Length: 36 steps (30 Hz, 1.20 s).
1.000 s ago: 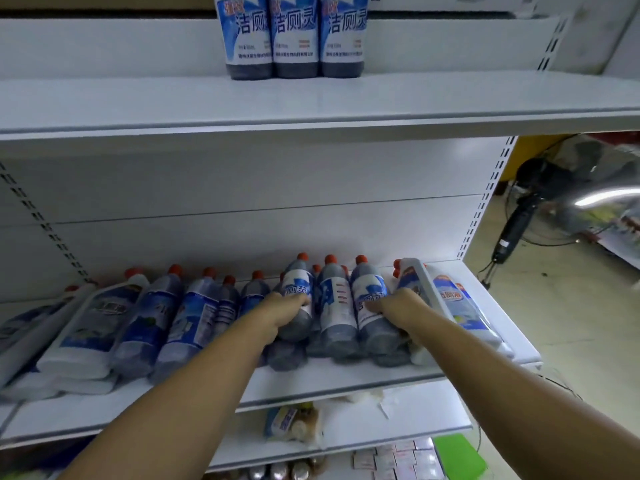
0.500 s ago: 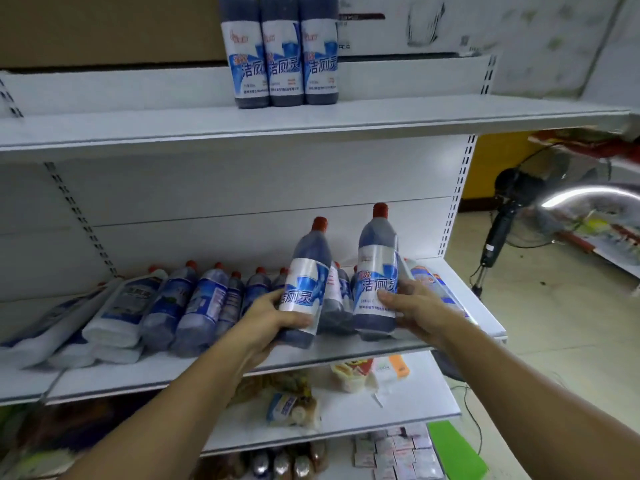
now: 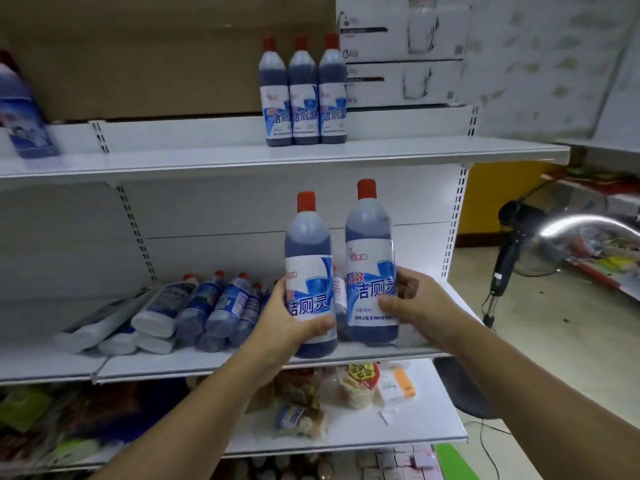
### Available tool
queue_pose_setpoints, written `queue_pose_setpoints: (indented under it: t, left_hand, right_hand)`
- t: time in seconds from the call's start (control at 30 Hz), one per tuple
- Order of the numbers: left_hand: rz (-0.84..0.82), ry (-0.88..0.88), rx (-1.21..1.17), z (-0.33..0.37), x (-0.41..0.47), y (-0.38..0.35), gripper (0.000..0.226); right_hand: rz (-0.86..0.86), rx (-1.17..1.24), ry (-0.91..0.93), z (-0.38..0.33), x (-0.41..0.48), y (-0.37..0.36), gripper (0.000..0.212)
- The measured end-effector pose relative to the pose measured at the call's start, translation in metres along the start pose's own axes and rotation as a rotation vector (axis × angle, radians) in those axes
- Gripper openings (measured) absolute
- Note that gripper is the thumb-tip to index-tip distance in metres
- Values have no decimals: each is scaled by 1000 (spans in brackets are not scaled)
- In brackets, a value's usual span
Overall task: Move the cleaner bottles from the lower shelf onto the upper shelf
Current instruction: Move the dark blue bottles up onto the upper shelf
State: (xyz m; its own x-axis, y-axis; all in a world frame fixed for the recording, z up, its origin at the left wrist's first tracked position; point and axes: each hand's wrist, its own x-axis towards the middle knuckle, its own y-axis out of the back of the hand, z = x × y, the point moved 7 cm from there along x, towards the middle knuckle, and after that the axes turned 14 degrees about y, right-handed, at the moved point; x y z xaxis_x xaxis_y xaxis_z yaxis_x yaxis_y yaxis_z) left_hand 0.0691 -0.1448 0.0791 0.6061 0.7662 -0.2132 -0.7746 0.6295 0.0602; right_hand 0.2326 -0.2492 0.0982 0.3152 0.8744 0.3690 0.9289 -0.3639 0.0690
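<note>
I hold two upright cleaner bottles with red caps and dark blue liquid in front of the lower shelf [image 3: 214,363]. My left hand [image 3: 282,318] grips the left bottle [image 3: 308,258] around its label. My right hand [image 3: 420,306] grips the right bottle [image 3: 370,251], which is slightly higher. Both are lifted clear of the lower shelf. Several more bottles [image 3: 207,306] lie on their sides on that shelf to the left. Three bottles [image 3: 303,95] stand in a row on the upper shelf [image 3: 415,152].
A brown cardboard box [image 3: 156,57] and white cartons [image 3: 401,53] stand behind the upper shelf. Another blue bottle [image 3: 20,116] sits at its far left. Snack packets [image 3: 360,386] fill the shelf below. A floor fan [image 3: 512,244] stands to the right.
Both hands took hold of bottles lying on the lower shelf, stood them upright and raised them. My view has tilted up, showing more of the upper shelf.
</note>
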Motion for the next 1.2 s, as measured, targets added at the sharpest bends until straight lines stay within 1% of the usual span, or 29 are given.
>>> queue_pose_setpoints:
  t: [0.07,0.17,0.23,0.3,0.33,0.37,0.4,0.43,0.47,0.53,0.6,0.67,0.73,0.83,0.9,0.97,1.07,1.2]
  left_hand:
    - [20,-25,-9,19,-12,6,65]
    - [77,-116,0,57,-30,19,71]
    - [101,-196,14,86,-39,27,68]
    - [93,-260,23,117,-43,35,72]
    - [88,-290,36,134,-44,39,78]
    - [90,-320,53,150,-41,43,82]
    - [99,-344,68,167,-39,47,82]
    - [113,-364,79,183,-34,51,78]
    - [130,-380,87,200,-29,56,70]
    - [152,-406,118,233,-16,66,54]
    - [165,-423,140,260,4,77,50]
    - [167,-426,137,277,26,86,57]
    - [150,-401,126,285,48,93,70]
    - [141,-353,172,290,83,102,75]
    - [163,-346,237,293,105,107,72]
    - [175,-377,295,300,126,109,65]
    - [142,-429,371,314,154,104,61]
    - [101,-434,416,314,190,102,54]
  right_hand:
    - [-24,-9,48,-20,5,-4,59]
    - [-26,10,102,-49,18,-6,64]
    - [-29,11,163,-72,32,-6,75]
    - [-41,17,238,-99,50,-5,84]
    - [-54,12,266,-113,61,-5,83]
    - [-61,0,286,-127,73,-4,78]
    - [-62,-16,306,-141,85,-2,67]
    - [-61,-29,325,-154,98,1,56]
    - [-59,-46,339,-167,110,5,49]
    - [-47,-79,356,-188,136,12,45]
    - [-41,-110,369,-200,163,17,48]
    - [-42,-122,372,-203,191,19,50]
    - [-36,-121,374,-199,217,21,50]
    - [-5,-113,369,-185,252,25,46]
    - [7,-135,367,-176,273,25,47]
    - [17,-176,373,-166,294,24,50]
    - [36,-217,349,-153,325,23,51]
    - [46,-296,328,-140,359,24,54]
